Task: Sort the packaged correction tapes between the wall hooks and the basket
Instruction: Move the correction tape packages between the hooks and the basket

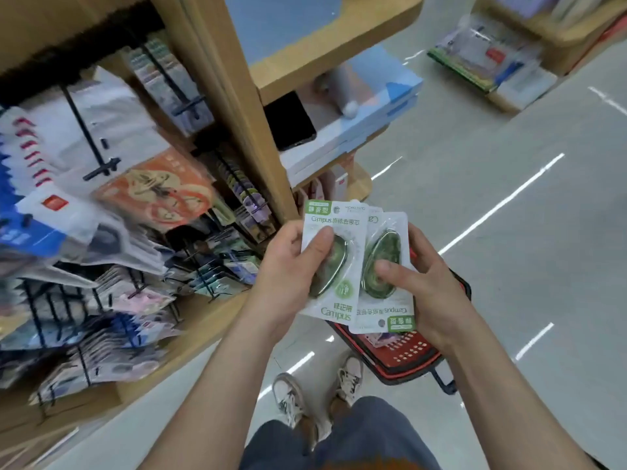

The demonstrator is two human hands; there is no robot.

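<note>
- The left hand (288, 266) grips one packaged correction tape (354, 266) just below the frame's centre. The thumb is pressed on the green blister and the fingers are curled behind the card.
- The right hand (427, 286) pinches a second pack (383, 252) just beside the first. The thumb lies across the blister's lower part and the fingers are behind it. The left pack's card overlaps the left edge of this one.
- A sliver of card shows between the two tops. I cannot tell whether it is a third pack.
- Both packs have their long axis running up and down the frame, leaning a little to the right. The left pack reads upright, with its green label at the top edge. The right pack is turned end for end, with its label and print upside down at the bottom.
- The wall hooks (86, 130) fill the left of the frame, their black rods loaded with hanging packets. The nearest rows sit at centre left, close to the left hand, so that hand looks better placed to hang a pack.
- The red basket (400, 356) stands on the floor directly below both hands, lower centre, mostly hidden by the right wrist and the packs. A drop from the right hand would be nearly straight down.
- The upright pack seems ready for a hook, while the inverted one would first need a half turn. The hang holes are too small to make out.
</note>
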